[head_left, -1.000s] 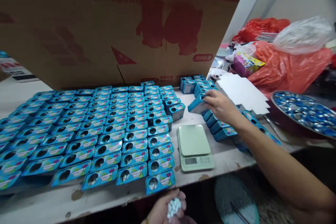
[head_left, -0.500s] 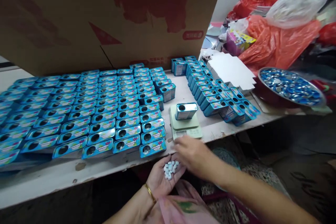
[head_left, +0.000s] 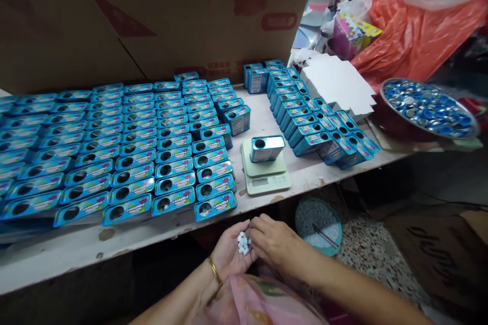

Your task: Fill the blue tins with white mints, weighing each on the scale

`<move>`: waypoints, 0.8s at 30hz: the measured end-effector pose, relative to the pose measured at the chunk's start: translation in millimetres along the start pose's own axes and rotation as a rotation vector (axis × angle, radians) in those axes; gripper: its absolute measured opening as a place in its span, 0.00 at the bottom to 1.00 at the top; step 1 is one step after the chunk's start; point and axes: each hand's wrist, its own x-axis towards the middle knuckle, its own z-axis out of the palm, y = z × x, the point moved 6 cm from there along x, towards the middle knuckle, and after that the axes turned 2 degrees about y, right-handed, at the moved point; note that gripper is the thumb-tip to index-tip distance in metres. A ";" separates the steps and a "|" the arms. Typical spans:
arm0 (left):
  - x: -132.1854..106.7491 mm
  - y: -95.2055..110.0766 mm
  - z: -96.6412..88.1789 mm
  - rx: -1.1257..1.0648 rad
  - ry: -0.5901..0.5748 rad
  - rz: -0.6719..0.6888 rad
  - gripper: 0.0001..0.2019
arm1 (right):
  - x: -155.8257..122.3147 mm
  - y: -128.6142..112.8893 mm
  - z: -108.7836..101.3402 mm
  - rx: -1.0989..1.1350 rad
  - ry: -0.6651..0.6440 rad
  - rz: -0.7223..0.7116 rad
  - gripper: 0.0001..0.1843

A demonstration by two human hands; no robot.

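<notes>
Palm up below the table edge, my left hand (head_left: 227, 253) cradles a small heap of white candies (head_left: 243, 245). My right hand (head_left: 276, 241) has its fingers bent together over that palm, touching the heap; whatever is between its fingertips is hidden. Beyond my hands, a pale green kitchen scale (head_left: 281, 182) carries one blue tin (head_left: 268, 149) with a round hole in its top. The scale's small display is too dim to read. Left of the scale stand packed rows of similar blue tins (head_left: 175, 183) marked "Caramelo Macizo"; candies show in the holes of a few front ones.
More blue tins (head_left: 303, 122) stand right of the scale, beside a white card sheet (head_left: 337, 84). A basin (head_left: 394, 127) heaped with blue and silver round lids sits farther right. A large cardboard box (head_left: 213, 25) walls off the back. Below the table is a teal tub (head_left: 335, 249).
My right hand has come back from the scale's front edge to the left palm, where its fingers now bend over the candies. The view has shifted slightly, with the table sitting higher.
</notes>
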 end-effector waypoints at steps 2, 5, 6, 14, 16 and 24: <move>0.9 1.4 -2.1 -0.002 0.014 -0.006 0.08 | -1.0 -1.1 0.9 -0.004 0.002 0.015 0.10; 4.2 2.8 -4.9 -0.004 0.032 -0.015 0.07 | -1.7 0.3 1.9 -0.030 0.016 0.059 0.13; 5.7 2.8 -5.1 -0.004 0.034 -0.022 0.07 | -1.5 1.5 1.8 -0.036 0.016 0.066 0.13; 12.4 18.1 21.6 -0.073 -0.007 0.075 0.07 | 9.6 27.6 -22.5 0.144 0.132 -0.006 0.07; 11.1 24.9 35.3 -0.080 -0.047 0.129 0.08 | 15.6 34.9 -43.2 0.277 0.224 -0.029 0.07; 9.8 17.6 53.1 0.036 -0.121 0.131 0.19 | 60.2 66.3 -149.2 0.477 0.626 -0.020 0.06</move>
